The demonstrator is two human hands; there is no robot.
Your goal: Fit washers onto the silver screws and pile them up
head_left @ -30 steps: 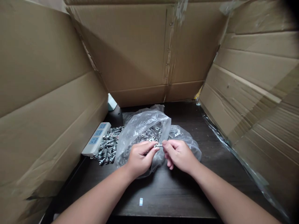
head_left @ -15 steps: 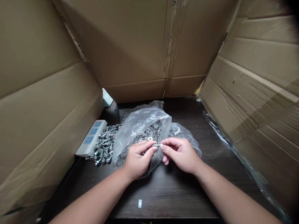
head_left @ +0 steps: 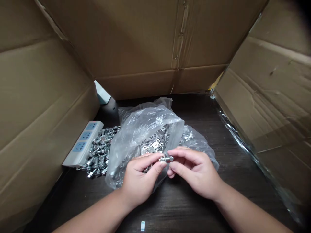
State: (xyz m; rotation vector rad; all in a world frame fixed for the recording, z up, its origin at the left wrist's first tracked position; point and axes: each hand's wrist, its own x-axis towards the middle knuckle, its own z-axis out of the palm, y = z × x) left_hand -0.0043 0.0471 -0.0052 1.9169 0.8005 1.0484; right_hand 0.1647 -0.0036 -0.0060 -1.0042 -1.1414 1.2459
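A small silver bolt [head_left: 166, 159] lies level between my two hands, just above the front of the clear plastic bag [head_left: 145, 119]. My left hand [head_left: 141, 176] pinches its left end between thumb and index finger. At the other end, the thumb and index finger of my right hand [head_left: 200, 173] close around a wider metal piece on the bolt; I cannot make out whether it is a nut or a washer. Several loose washers [head_left: 155, 145] show in the bag's open mouth behind my fingers.
A pile of silver bolts [head_left: 98, 152] lies left of the bag, against a white power strip [head_left: 81, 142]. Cardboard walls [head_left: 141, 82] enclose the dark table [head_left: 194, 210] at the back and both sides. A small white-and-blue scrap [head_left: 143, 226] lies near the front edge.
The camera view has shifted down and closer. The wider piece at the bolt's right end shows more plainly between my right fingers now. Both hands keep hold of the bolt.
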